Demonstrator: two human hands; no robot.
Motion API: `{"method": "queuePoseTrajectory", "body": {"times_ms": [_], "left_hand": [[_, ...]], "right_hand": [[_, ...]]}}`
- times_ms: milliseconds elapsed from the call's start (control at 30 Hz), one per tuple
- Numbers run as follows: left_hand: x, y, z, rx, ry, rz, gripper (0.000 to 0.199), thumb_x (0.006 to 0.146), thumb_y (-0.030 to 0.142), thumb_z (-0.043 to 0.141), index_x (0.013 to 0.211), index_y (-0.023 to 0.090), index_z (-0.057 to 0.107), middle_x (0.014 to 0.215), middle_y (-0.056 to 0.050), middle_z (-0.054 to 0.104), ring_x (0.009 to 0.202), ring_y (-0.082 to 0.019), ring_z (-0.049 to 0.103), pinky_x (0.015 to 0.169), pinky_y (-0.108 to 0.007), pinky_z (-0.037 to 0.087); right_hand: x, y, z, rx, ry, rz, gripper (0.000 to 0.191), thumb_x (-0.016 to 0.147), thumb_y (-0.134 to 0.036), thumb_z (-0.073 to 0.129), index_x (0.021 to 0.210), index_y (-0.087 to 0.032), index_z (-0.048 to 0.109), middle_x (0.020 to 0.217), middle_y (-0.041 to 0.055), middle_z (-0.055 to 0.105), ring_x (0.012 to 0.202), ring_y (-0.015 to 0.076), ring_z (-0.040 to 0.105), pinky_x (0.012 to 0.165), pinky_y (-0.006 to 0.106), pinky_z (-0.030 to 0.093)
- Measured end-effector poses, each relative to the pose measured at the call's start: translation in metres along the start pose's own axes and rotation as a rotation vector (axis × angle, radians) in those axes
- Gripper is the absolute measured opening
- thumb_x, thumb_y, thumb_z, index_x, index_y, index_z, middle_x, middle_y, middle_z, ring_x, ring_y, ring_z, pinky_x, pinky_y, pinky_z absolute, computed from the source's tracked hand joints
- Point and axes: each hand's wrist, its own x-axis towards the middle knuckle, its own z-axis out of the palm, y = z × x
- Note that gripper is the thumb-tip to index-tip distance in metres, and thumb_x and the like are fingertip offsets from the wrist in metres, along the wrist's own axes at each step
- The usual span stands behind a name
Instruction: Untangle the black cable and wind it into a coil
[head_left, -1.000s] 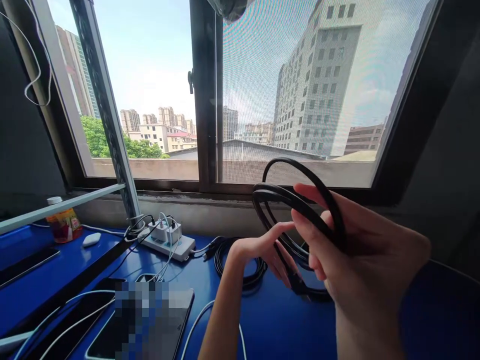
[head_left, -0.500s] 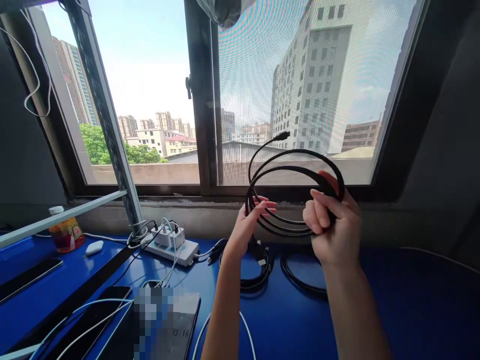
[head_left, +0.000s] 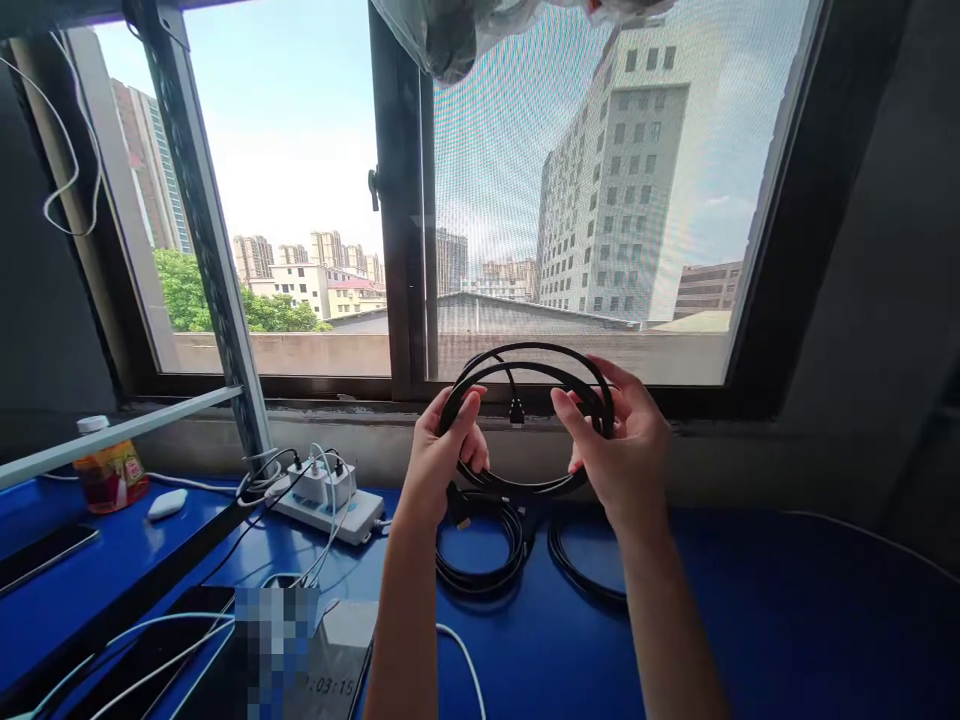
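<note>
A black cable [head_left: 529, 347] is wound into a loose coil of several loops, held up in front of the window. My left hand [head_left: 446, 445] is closed round the coil's left side, thumb in front. My right hand [head_left: 626, 430] grips its right side, the thumb raised along the inner edge. One black plug [head_left: 517, 412] hangs inside the loop, and another plug [head_left: 457, 505] dangles below my left hand. Under the coil, a second coiled black cable [head_left: 480, 580] lies on the blue table, with a third black coil [head_left: 581, 575] to its right, partly behind my right forearm.
On the left stand a white power strip [head_left: 330, 510] with chargers and a bottle [head_left: 112, 470]. Phones [head_left: 49, 560] and a tablet [head_left: 337, 650] lie on the blue table [head_left: 787, 620]. A metal shelf post [head_left: 199, 220] rises at left; a plastic bag [head_left: 450, 45] hangs overhead.
The coil has come lower and a little left. My left hand has gone from open fingers to gripping the loops. The upper plug has dropped from above the coil to inside it.
</note>
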Motion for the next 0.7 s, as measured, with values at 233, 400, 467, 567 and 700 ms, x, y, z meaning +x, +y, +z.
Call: {"method": "queuePoseTrajectory", "body": {"times_ms": [233,400,467,567,700], "left_hand": [[-0.002,0.0,-0.019,0.32,-0.138,-0.2,0.044,0.068,0.043,0.071,0.097,0.014,0.057,0.041,0.008,0.049,0.044,-0.012,0.057,0.05,-0.021,0.043],[-0.001,-0.002,-0.006,0.367,-0.077,-0.078,0.037,0.069,0.047,0.067,0.085,0.014,0.062,0.039,0.008,0.044,0.038,-0.011,0.052,0.044,-0.021,0.041],[-0.003,0.003,0.0,0.272,-0.115,-0.068,0.042,0.067,0.051,0.068,0.087,0.013,0.065,0.038,0.011,0.036,0.033,-0.007,0.04,0.039,-0.02,0.037],[-0.008,0.012,0.005,0.181,-0.08,-0.01,0.038,0.062,0.048,0.075,0.078,0.015,0.068,0.039,0.011,0.03,0.033,-0.002,0.022,0.033,-0.017,0.023],[-0.015,0.023,0.004,0.22,-0.055,0.118,0.021,0.057,0.029,0.081,0.07,0.017,0.071,0.051,0.006,0.05,0.044,-0.003,0.037,0.042,-0.016,0.031]], "right_hand": [[-0.001,-0.003,-0.009,-0.102,-0.205,-0.075,0.045,0.064,-0.042,0.076,0.103,-0.019,0.072,0.062,-0.003,0.06,0.032,0.0053,0.044,0.03,0.018,0.036],[-0.003,-0.001,-0.005,-0.104,-0.239,-0.138,0.027,0.076,-0.039,0.067,0.092,-0.018,0.074,0.061,-0.0006,0.064,0.036,0.0056,0.047,0.038,0.019,0.04],[-0.002,0.002,-0.004,-0.122,-0.223,-0.16,0.023,0.078,-0.038,0.066,0.088,-0.018,0.072,0.068,0.0,0.066,0.037,0.0049,0.046,0.041,0.02,0.042],[0.002,0.01,-0.002,-0.15,-0.108,-0.235,0.032,0.067,-0.04,0.074,0.089,-0.018,0.068,0.089,0.0031,0.068,0.044,0.0058,0.049,0.046,0.022,0.049],[0.004,0.023,0.003,-0.253,-0.069,-0.272,0.052,0.067,-0.037,0.067,0.114,-0.016,0.064,0.108,0.0109,0.063,0.058,0.0126,0.059,0.05,0.028,0.055]]}}
